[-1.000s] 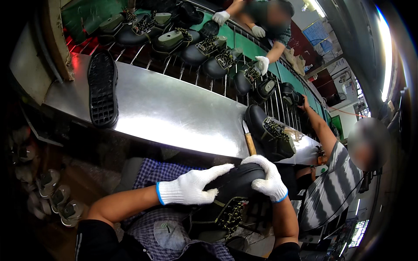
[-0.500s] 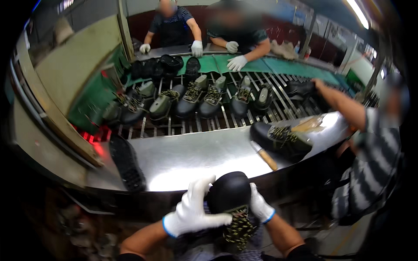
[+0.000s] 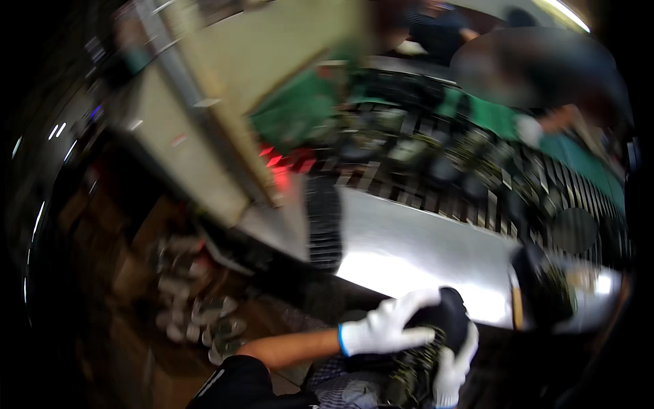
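Shoe (image 3: 446,308), black, with yellow-flecked laces (image 3: 417,358), sits between the two gloved hands over the person's lap, just in front of the worktop's (image 3: 409,245) near edge, its toe pointing away. The left hand (image 3: 392,322) lies along one side, fingers reaching toward the toe and thumb across by the laces; the right hand (image 3: 455,368) wraps the opposite side. Both hold the shoe, so the grip seems meant to steady it from two sides while leaving the toe in sight. Its heel end is too dark to make out.

On the worktop, a black ridged sole (image 3: 323,225) faces up at the left; whether an upper lies beneath I cannot tell. At the right, a pale-handled knife (image 3: 516,307) rests beside another dark shoe (image 3: 543,290), probably to be within easy reach of the right hand. Beyond runs a barred rack (image 3: 492,204) bearing more shoes, blurred, perhaps lined up for passing along. A co-worker's gloved hand (image 3: 529,129) is at its far side.
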The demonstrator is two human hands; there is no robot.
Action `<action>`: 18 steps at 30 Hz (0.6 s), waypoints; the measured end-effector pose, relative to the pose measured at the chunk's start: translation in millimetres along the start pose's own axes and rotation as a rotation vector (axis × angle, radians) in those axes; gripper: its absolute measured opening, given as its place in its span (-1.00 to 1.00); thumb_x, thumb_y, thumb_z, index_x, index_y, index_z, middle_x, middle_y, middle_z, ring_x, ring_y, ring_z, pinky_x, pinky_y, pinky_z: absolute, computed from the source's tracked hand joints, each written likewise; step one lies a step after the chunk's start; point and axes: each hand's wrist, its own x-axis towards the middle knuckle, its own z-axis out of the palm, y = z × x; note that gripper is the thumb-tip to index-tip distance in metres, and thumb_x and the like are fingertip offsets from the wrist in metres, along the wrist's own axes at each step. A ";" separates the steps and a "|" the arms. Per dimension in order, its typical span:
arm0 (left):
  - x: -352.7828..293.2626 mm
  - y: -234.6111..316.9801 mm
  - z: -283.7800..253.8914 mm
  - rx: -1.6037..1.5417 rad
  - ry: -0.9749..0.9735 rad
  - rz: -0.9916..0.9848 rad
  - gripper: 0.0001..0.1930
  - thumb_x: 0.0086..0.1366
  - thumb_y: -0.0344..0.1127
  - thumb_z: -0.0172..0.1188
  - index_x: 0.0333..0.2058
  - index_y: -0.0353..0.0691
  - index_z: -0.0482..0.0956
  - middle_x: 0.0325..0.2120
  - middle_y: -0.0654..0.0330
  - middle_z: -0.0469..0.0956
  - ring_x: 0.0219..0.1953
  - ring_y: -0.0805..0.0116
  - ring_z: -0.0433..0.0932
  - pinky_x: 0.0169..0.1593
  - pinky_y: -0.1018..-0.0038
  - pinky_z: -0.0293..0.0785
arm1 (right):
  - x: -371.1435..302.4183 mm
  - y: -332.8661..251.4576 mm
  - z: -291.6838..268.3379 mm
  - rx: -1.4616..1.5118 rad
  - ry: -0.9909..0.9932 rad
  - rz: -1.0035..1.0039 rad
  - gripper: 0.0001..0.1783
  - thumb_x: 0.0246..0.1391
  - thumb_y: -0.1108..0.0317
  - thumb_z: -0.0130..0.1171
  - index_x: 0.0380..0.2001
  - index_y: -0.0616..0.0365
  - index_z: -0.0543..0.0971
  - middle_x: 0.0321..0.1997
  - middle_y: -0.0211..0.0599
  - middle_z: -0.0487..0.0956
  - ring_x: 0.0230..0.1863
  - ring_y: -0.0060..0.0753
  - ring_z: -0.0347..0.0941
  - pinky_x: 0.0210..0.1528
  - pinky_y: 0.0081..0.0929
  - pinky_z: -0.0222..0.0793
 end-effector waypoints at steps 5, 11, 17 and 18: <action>-179.5 -66.7 -80.8 0.232 0.437 -0.412 -0.81 0.37 -0.25 0.41 -0.20 -0.27 0.78 -0.25 0.10 0.78 -0.15 0.25 0.75 -0.04 0.39 0.68 | 28.5 -25.7 7.5 0.150 -0.080 0.291 -0.29 0.42 0.14 0.07 0.50 0.22 0.21 0.34 0.03 0.49 0.16 -0.02 0.58 0.21 -0.17 0.55; -290.4 -184.6 -275.5 0.620 1.534 -0.545 -0.76 0.54 -0.24 0.15 -0.07 -0.31 0.63 -0.18 0.03 0.68 -0.09 0.15 0.64 0.08 0.25 0.54 | 59.8 -25.5 59.3 0.115 -0.039 0.327 -0.37 0.44 0.11 0.05 0.43 0.21 0.30 0.29 0.00 0.53 0.13 -0.04 0.60 0.20 -0.15 0.58; -390.8 -339.4 -436.9 -0.370 1.734 -1.010 -0.50 0.55 0.23 0.05 0.21 0.03 0.51 -0.01 0.21 0.57 -0.05 0.11 0.56 0.01 0.00 0.61 | 76.2 -13.4 80.1 0.179 0.037 0.378 -0.43 0.47 0.08 0.02 0.36 0.20 0.38 0.23 -0.03 0.58 0.11 -0.06 0.62 0.18 -0.14 0.60; -375.7 -361.3 -439.2 -0.302 1.642 -0.957 -0.49 0.55 0.24 0.04 0.22 0.04 0.52 0.02 0.17 0.55 0.01 0.06 0.56 0.04 -0.03 0.61 | 65.8 -9.8 73.9 0.192 0.088 0.379 -0.44 0.47 0.07 0.02 0.35 0.19 0.39 0.23 -0.04 0.59 0.10 -0.06 0.62 0.18 -0.13 0.61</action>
